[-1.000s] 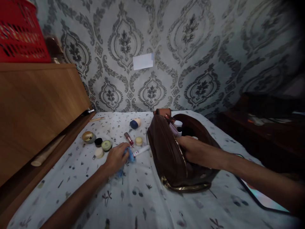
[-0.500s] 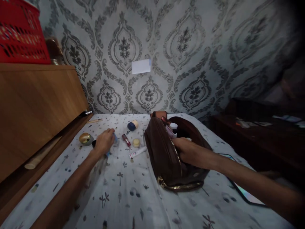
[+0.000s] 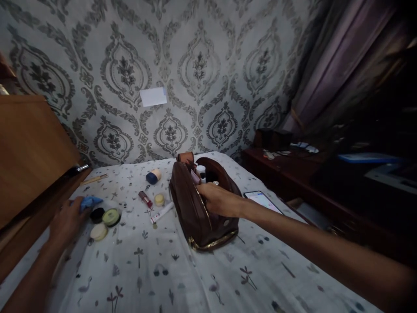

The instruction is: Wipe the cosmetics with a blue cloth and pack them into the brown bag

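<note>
An open brown cosmetics bag (image 3: 195, 213) stands on a patterned white sheet (image 3: 169, 269). My right hand (image 3: 217, 201) grips its near rim, fingers curled over the edge. My left hand (image 3: 67, 221) is far left on the sheet, closed on a blue cloth (image 3: 88, 201). Beside that hand lie a black jar (image 3: 97, 214), a green-lidded jar (image 3: 111, 217) and a cream jar (image 3: 98, 231). A white tube (image 3: 162, 212), a red lip gloss (image 3: 145, 198), a small yellow jar (image 3: 159, 199) and a blue-and-cream container (image 3: 153, 176) lie left of the bag.
A wooden headboard (image 3: 29, 156) runs along the left. A phone (image 3: 263, 201) with a lit screen lies right of the bag. A dark wooden table (image 3: 293, 169) with small items stands at the right, by a curtain. Patterned wallpaper with a white card (image 3: 153, 96) is behind.
My left hand moved left across the sheet with the blue cloth, from the white tube to the jars near the headboard. The view swung right. My right hand stayed on the bag.
</note>
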`<state>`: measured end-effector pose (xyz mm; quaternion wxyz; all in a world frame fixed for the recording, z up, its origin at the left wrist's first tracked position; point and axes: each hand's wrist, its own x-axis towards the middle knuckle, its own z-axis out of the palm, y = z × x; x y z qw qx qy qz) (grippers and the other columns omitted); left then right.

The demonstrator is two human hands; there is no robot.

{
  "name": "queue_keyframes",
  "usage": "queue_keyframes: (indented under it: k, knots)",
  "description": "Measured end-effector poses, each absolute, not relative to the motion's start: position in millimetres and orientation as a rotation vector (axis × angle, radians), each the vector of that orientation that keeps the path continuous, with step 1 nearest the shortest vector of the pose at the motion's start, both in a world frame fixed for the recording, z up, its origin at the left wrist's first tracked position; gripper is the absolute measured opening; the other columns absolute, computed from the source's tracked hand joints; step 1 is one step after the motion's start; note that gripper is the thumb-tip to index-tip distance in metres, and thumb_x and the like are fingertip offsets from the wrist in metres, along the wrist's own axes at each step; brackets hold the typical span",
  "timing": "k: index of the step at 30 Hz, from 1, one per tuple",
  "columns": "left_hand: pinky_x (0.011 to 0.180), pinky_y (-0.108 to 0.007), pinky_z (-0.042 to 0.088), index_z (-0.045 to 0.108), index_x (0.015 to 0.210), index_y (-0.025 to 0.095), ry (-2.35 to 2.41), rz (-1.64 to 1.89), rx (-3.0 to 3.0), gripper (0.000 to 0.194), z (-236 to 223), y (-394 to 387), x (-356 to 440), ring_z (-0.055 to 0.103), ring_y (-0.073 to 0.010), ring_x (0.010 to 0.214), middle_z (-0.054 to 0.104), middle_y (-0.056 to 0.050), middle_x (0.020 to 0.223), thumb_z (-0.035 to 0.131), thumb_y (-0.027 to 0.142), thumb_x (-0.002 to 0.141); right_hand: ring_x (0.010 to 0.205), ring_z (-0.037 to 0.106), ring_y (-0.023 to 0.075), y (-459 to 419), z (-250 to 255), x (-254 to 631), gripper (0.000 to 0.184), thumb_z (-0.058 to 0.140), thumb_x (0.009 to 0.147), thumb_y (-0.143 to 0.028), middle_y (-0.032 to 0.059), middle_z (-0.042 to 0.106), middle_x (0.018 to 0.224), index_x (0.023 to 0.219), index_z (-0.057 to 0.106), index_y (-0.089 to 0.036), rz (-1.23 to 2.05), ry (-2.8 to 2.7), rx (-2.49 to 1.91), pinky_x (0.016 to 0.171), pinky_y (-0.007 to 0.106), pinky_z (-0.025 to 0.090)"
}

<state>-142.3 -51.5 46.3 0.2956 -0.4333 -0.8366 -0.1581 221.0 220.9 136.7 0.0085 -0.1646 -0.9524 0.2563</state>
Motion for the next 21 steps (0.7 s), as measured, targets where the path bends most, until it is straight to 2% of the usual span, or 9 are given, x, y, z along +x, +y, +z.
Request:
queue_keyframes:
  k: [5,7,9,12,14,17,21]
  knots:
    - [0.048,-0.018,0.033,0.067,0.102,0.023,-2.303,-0.268,-0.983,0.033,57,-50,-135,0.050,-0.0159,0.060,0.055,-0.002,0.079,0.050,0.049,0.092,0.097,0.068,0.0230,222,135,223,0.039,0.049,0.069,0.005,0.0115,0.072,0.101,0.100,0.066,-0.012,0.696,-3.000,-0.546,0.073,0.023,0.044]
    - [0.051,-0.023,0.040,0.067,0.107,0.021,-2.341,-0.238,-0.937,0.039,66,-47,-126,0.053,-0.0197,0.066,0.058,-0.006,0.088,0.048,0.052,0.090,0.099,0.067,0.0237,221,135,224,0.041,0.049,0.068,0.006,0.0116,0.072,0.102,0.101,0.065,-0.012,0.657,-3.032,-0.551,0.072,0.023,0.044]
    - [0.065,-0.033,0.050,0.061,0.118,0.018,-2.417,-0.266,-0.974,0.047,77,-42,-113,0.059,-0.0260,0.083,0.059,-0.011,0.105,0.042,0.051,0.090,0.101,0.067,0.0251,221,135,226,0.039,0.050,0.068,0.006,0.0124,0.071,0.103,0.099,0.065,-0.013,0.605,-3.062,-0.540,0.073,0.023,0.043]
    - [0.090,-0.043,0.050,0.057,0.119,0.015,-2.484,-0.577,-1.110,0.053,90,-34,-87,0.058,-0.0316,0.106,0.056,-0.014,0.117,0.042,0.052,0.085,0.099,0.066,0.0255,218,140,229,0.032,0.051,0.071,0.005,0.0125,0.070,0.100,0.095,0.064,-0.013,0.525,-3.083,-0.568,0.072,0.024,0.042]
    - [0.098,-0.044,0.047,0.057,0.112,0.018,-2.501,-0.829,-1.281,0.050,92,-28,-70,0.058,-0.0311,0.110,0.058,-0.011,0.116,0.048,0.056,0.080,0.092,0.067,0.0236,217,144,231,0.029,0.051,0.075,0.003,0.0107,0.070,0.095,0.095,0.063,-0.014,0.499,-3.067,-0.615,0.068,0.024,0.041]
    - [0.097,-0.039,0.049,0.059,0.111,0.023,-2.576,-1.054,-1.579,0.046,83,-21,-46,0.060,-0.0285,0.107,0.062,-0.005,0.115,0.056,0.058,0.081,0.084,0.066,0.0219,214,150,237,0.028,0.051,0.079,0.002,0.0089,0.070,0.090,0.098,0.064,-0.015,0.473,-3.029,-0.664,0.065,0.025,0.041]
    - [0.090,-0.033,0.052,0.062,0.116,0.027,-2.492,-1.036,-2.060,0.039,64,-11,-19,0.062,-0.0269,0.108,0.065,-0.005,0.118,0.059,0.051,0.086,0.088,0.067,0.0229,195,140,245,0.026,0.050,0.085,-0.001,0.0108,0.070,0.093,0.102,0.065,-0.013,0.430,-2.770,-0.601,0.075,0.030,0.049]
